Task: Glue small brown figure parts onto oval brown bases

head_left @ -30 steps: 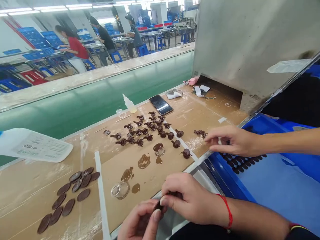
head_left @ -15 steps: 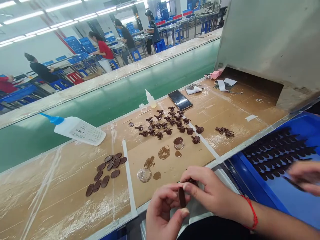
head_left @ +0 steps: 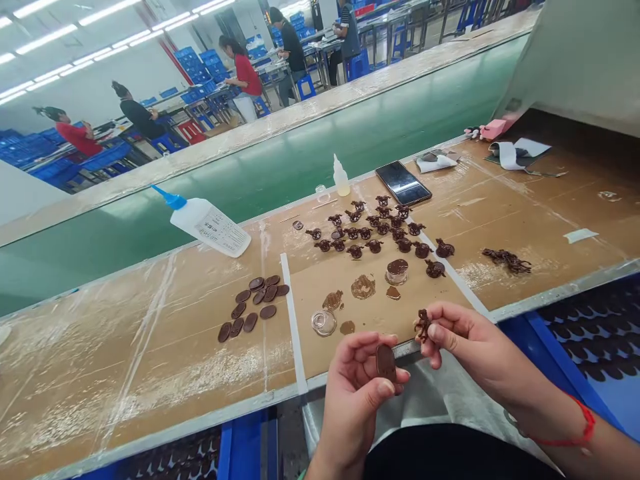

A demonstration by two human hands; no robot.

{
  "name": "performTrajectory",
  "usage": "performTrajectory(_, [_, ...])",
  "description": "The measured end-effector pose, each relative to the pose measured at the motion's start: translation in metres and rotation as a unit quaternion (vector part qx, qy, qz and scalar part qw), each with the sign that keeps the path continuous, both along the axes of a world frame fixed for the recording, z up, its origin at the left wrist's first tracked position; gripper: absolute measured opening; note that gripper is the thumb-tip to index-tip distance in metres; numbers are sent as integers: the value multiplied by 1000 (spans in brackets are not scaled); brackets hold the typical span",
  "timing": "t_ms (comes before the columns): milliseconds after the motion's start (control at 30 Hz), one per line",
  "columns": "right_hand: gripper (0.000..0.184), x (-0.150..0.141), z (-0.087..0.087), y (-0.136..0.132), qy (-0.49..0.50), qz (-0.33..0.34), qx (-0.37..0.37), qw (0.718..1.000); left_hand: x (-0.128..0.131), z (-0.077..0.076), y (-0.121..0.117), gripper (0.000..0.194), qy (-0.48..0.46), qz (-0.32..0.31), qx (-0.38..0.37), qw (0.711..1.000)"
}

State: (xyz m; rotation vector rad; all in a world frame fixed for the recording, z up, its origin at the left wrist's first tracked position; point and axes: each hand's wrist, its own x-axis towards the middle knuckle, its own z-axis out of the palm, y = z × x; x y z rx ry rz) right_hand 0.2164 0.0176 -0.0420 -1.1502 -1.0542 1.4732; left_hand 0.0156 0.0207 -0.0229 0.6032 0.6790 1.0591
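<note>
My left hand [head_left: 354, 393] pinches a dark brown oval piece [head_left: 386, 363] between thumb and fingers. My right hand [head_left: 463, 337], with a red string at the wrist, holds a small brown moulded figure [head_left: 423, 325] by its edges. The two hands are close but apart, above the front edge of a tan work board [head_left: 150, 347]. Behind them, several brown figures [head_left: 370, 230] stand grouped on the board. Several matching ovals [head_left: 253, 307] lie to the left. Two small clear cups [head_left: 324, 323] with brown residue are near my hands.
A white glue bottle [head_left: 205, 227] with a blue nozzle lies at the board's back edge, beside a small dropper bottle [head_left: 341, 179] and a phone [head_left: 403, 183]. A blue tray [head_left: 595, 333] of dark pieces sits at lower right. A green belt [head_left: 350, 140] runs behind; co-workers [head_left: 243, 77] sit beyond.
The view has swung left. My hands have drawn apart, each keeping its piece. A co-worker's hand, earlier over the blue tray at right, is gone from view.
</note>
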Motion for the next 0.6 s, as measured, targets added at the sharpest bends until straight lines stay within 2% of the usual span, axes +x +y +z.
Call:
performTrajectory(100, [33, 2, 1, 2, -47, -23, 27, 998, -3, -5, 2, 35, -13, -16, 28, 999])
performTrajectory(233, [24, 7, 10, 8, -148, -45, 84, 984, -5, -13, 6, 33, -29, -13, 61, 998])
performTrajectory(367, [12, 13, 14, 22, -289, -81, 164, 940, -5, -15, 5, 33, -33, -9, 60, 998])
performTrajectory(600, [12, 12, -2, 41, -441, -84, 231, 863, -8, -17, 0, 35, -13, 14, 74, 997])
